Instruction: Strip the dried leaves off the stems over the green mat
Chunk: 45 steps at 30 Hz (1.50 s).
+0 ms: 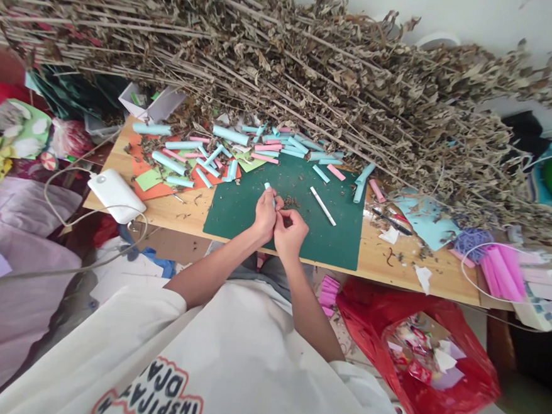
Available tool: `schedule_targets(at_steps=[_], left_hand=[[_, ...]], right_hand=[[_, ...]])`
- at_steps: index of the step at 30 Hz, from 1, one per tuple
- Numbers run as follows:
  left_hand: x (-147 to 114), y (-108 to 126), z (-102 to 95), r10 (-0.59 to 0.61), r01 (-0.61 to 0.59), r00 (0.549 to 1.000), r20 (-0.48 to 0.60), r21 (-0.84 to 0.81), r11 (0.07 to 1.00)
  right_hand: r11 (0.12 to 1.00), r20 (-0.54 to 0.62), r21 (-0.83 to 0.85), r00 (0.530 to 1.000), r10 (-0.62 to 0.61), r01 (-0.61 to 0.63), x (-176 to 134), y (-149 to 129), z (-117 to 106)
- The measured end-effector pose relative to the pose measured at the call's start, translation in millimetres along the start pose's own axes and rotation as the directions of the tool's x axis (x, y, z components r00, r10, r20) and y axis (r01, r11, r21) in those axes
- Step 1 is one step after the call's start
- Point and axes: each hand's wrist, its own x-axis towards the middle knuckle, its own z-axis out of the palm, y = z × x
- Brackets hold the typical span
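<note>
My left hand (266, 214) is closed around a small light blue paper roll (267, 185), whose upper end pokes out above the fingers. Close against it, my right hand (291, 234) is pinched near the roll's lower end, and whatever is between its fingertips is hidden. Both hands are over the front of a dark green cutting mat (242, 214). A slim white stick (323, 206) lies on the mat to the right of the hands. Dry leaf crumbs (291, 202) are scattered just behind them.
Several blue paper rolls (231, 134) and pink paper rolls (267, 147) lie along the mat's back edge. Dried leafy stalks (267, 61) overhang the table's rear. A white power bank (116, 196) with a cable sits left. A red plastic bag (367, 320) hangs open at the right front.
</note>
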Motion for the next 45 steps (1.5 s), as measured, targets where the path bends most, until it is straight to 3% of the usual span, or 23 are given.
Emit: schedule_targets(at_steps=[5,10,16,21,25,30,33,37,40,45], left_hand=[[6,6,-2.0,-0.010,0.010,0.999,0.053,-0.002,1.000],[9,13,-2.7,-0.086,0.085,0.995,0.044,0.028,0.996],[1,12,-3.1,-0.075,0.076,0.996,0.052,-0.034,0.997],[0,12,-4.8,-0.133,0.135,0.990,0.041,-0.045,0.990],[-2,12,-5.6,-0.143,0.146,0.989,0.035,-0.082,0.986],[-7,10,-5.6,-0.088,0.093,0.995,0.051,-0.097,0.991],[-5,8,-7.2,-0.133,0.138,0.990,0.054,-0.120,0.983],[1,9,-10.1,-0.224,0.228,0.974,0.046,-0.163,0.960],[4,11,-11.2,-0.263,0.263,0.965,0.023,-0.175,0.949],[3,12,-9.9,-0.253,0.254,0.967,0.024,-0.130,0.959]], right_hand=[[0.993,0.119,0.109,0.992,0.032,-0.045,11,1,-9],[0.946,0.269,0.243,0.952,0.149,-0.217,16,-3,-12],[0.967,0.162,0.193,0.977,0.138,-0.169,14,-6,-10],[0.935,0.221,0.275,0.961,0.166,-0.225,17,-3,-10],[0.951,0.247,0.255,0.962,0.112,-0.176,18,-1,-12],[0.996,0.182,0.091,0.983,-0.005,-0.012,15,-2,-16],[0.995,0.161,0.074,0.984,-0.081,0.069,17,-3,-18],[0.980,0.218,0.130,0.960,-0.177,0.151,19,-2,-21],[0.979,0.252,0.140,0.951,-0.179,0.147,18,0,-20],[0.991,0.215,0.111,0.971,-0.104,0.081,15,3,-16]])
